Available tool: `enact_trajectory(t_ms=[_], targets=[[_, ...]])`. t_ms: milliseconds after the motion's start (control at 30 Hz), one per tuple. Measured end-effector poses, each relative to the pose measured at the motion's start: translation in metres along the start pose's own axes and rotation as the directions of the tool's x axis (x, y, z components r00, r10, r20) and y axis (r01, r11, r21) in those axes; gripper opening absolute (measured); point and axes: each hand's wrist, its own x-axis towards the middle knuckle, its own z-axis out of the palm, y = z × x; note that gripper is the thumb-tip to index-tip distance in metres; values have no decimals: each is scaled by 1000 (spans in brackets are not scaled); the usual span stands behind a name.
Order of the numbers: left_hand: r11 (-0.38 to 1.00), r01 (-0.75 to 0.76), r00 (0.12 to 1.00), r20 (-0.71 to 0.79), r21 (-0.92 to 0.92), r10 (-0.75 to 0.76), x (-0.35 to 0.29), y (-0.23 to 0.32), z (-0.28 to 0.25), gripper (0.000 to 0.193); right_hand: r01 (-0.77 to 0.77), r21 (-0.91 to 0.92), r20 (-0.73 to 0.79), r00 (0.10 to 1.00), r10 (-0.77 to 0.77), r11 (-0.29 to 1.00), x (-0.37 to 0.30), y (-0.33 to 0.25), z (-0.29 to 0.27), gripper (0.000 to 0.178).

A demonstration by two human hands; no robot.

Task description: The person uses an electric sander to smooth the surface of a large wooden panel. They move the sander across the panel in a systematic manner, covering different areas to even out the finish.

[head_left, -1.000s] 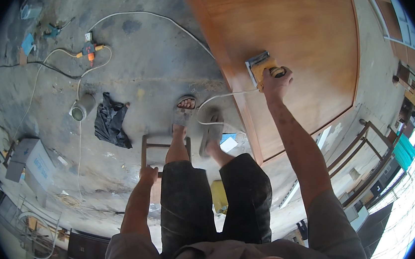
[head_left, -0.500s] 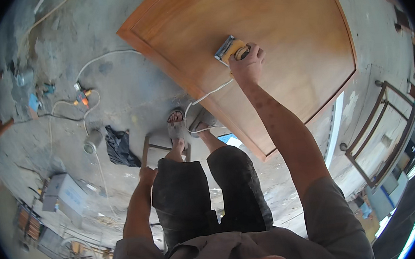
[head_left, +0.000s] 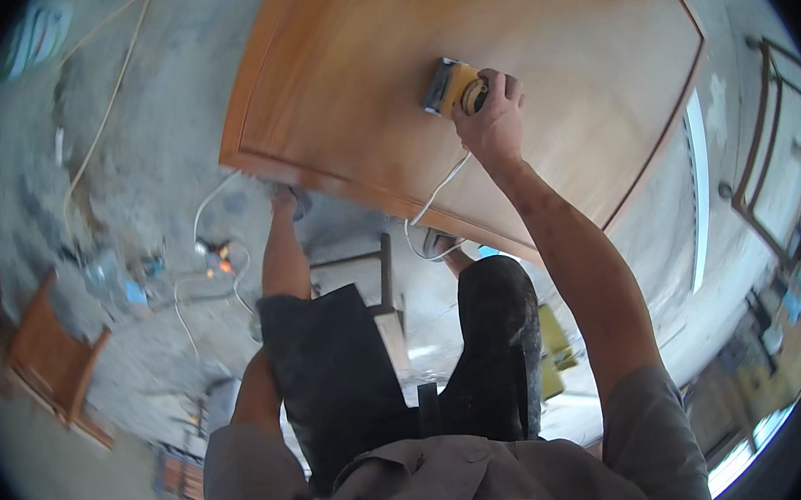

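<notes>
My right hand (head_left: 492, 121) is wrapped round a yellow electric sander (head_left: 456, 88), whose flat pad rests on a large brown wooden panel (head_left: 346, 82). The panel has a raised border and a cloudy, paler middle. A white cord (head_left: 441, 186) trails from the sander over the panel's near edge. My left forearm (head_left: 258, 391) goes down beside my left thigh, which hides the hand. What that hand touches, I cannot tell.
A wooden stool (head_left: 388, 275) stands between my legs. Cords and an orange-black connector (head_left: 220, 256) lie on the floor at left, near a wooden chair-like piece (head_left: 59, 355). A wooden frame (head_left: 766, 157) stands at right, past a white strip (head_left: 698, 188).
My legs have spread, with my left foot moved forward to the panel's edge. My left hand has gone out of sight from the stool. The view has shifted; the sander remains in my right hand.
</notes>
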Motion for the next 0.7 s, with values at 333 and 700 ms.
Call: enact_trajectory(t_ms=[333, 700], targets=[[983, -115, 970, 231, 146, 79, 34, -62, -34, 27, -58, 17, -24, 998, 59, 998, -38, -22, -4, 61], [962, -77, 954, 301, 260, -6, 4, -181, 1, 26, -89, 34, -121, 988, 92, 995, -34, 4, -11, 59]])
